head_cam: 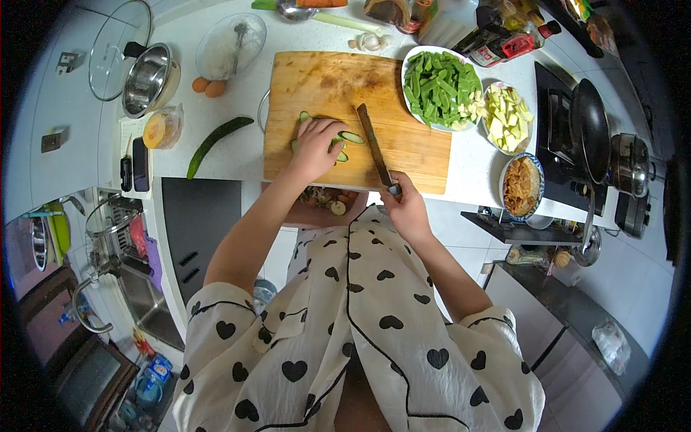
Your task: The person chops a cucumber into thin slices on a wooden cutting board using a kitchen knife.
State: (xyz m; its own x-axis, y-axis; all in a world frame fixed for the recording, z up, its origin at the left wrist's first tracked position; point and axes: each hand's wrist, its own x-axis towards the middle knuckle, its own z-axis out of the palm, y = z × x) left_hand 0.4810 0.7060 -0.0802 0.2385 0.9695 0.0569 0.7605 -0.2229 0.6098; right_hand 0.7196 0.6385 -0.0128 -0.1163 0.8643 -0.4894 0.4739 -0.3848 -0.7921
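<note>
My left hand [317, 144] cups a group of cucumber slices on the wooden cutting board [318, 75], its fingers curved over them. One oval cucumber slice [352, 137] shows past the fingertips, while others are partly hidden under the palm. In my right hand [407, 208] is the handle of a kitchen knife [373, 143]. The narrow-looking blade points away from me over the board, seen nearly edge-on, right of the slices. A whole cucumber [218, 143] lies on the counter, left of the board.
Right of the board are a bowl of cut green beans [440, 86], a bowl of pale diced vegetable [508, 117] and a patterned bowl [522, 186]. Eggs [208, 86] and a steel bowl [146, 81] stand left. Below the board's front edge sits a scrap container [348, 208].
</note>
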